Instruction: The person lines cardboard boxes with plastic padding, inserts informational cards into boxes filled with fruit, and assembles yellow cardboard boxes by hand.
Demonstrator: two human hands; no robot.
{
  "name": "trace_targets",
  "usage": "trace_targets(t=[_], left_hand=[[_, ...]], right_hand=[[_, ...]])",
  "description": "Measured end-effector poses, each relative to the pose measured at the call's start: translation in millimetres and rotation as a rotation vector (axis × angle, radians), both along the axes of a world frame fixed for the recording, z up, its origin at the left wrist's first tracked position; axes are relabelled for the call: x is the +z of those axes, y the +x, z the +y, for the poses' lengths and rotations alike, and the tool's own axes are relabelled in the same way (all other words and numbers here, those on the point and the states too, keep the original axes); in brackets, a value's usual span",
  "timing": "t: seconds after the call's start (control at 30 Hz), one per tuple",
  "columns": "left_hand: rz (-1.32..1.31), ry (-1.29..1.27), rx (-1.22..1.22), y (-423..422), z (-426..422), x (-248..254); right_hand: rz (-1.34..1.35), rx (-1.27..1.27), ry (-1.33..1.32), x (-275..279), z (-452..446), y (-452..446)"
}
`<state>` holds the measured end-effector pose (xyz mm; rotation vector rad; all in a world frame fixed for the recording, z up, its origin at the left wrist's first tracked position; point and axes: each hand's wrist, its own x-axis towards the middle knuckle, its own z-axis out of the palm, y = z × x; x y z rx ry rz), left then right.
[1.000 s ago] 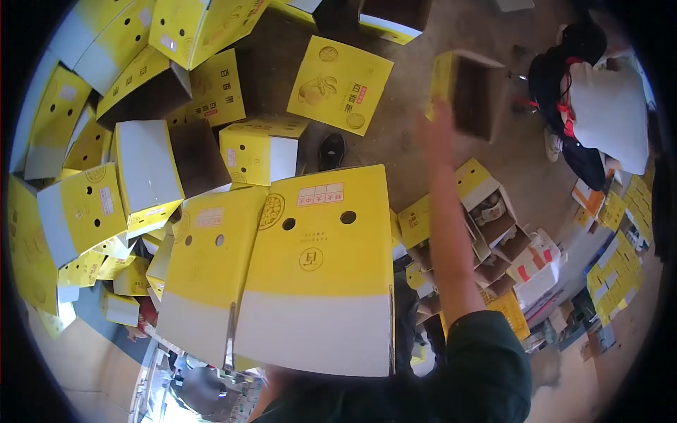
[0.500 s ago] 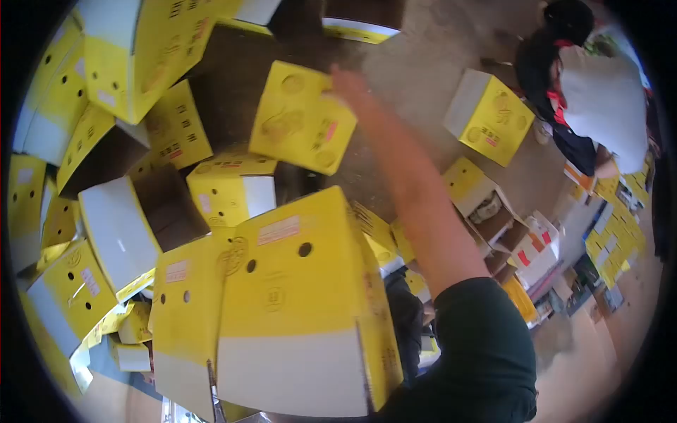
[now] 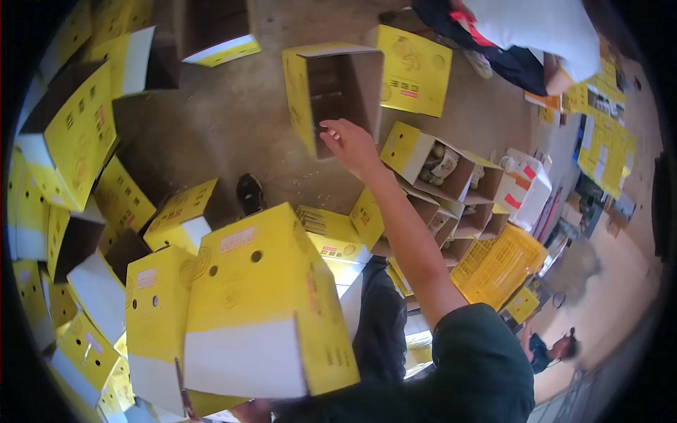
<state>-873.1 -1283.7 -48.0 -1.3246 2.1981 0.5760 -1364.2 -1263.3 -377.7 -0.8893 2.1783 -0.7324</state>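
Observation:
My right hand [image 3: 350,146] is stretched forward with bent fingers and the thumb apart, and I see nothing in it. Just beyond it is a yellow carton [image 3: 300,95], its brown inside facing me; whether the fingertips touch it I cannot tell. Close to my body are a large yellow-and-white carton [image 3: 247,303] with two round holes and a narrower carton [image 3: 151,317] on its left. My left arm runs under the large carton. Only a bit of skin of my left hand or wrist [image 3: 252,411] shows below it, the fingers hidden.
Many cartons lie at left, among them a tilted one [image 3: 81,141]. At right are cartons with contents [image 3: 441,166] and a yellow crate [image 3: 497,264]. A person in a white top [image 3: 529,32] bends at upper right; another person [image 3: 550,352] is lower right.
The carton at my right hand has turned from its printed face to its open side, and the hand has come off its edge. My view has swung right; the near cartons stay against me.

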Motion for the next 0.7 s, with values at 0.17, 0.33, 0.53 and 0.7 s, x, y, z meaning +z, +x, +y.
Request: trace_targets(t=[0.17,0.33,0.53,0.7], left_hand=[[-0.001,0.114,0.073,-35.8,-13.8,11.0],[-0.128,0.088,0.097,-39.7,-1.5,6.2],[0.189,-0.038,-0.036,-38.8,1.6,-24.5],[0.235,0.113,-0.043,-31.4,2.4,-38.5]], right_hand=[[0.544,-0.483,-0.072,-20.3,102.5,-117.5],[0.525,-0.623,0.323,-118.1,194.9,-236.1],[0.343,-0.760,0.335,-191.7,180.1,-235.4],[0.572,-0.577,0.694,-136.9,168.4,-221.4]])
